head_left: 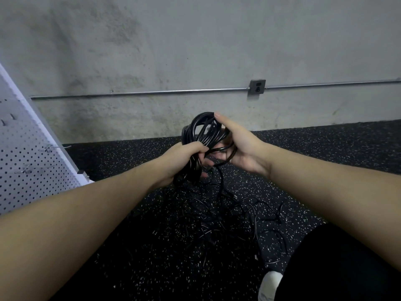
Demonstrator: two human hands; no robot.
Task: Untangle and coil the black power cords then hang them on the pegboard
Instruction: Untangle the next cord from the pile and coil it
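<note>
Both hands hold a coil of black cord (204, 135) in front of the wall. The left hand (184, 157) grips its lower bunch, fingers curled tight. The right hand (236, 146) cups the upper loops, thumb on top. Loose cords (227, 216) lie tangled on the floor below. The pegboard (28, 161) stands well left, nearer the left hand.

left hand (184, 156) + right hand (236, 146) | grip cord coil (202, 135) | loose cords (227, 216) on floor (130, 257)
</note>
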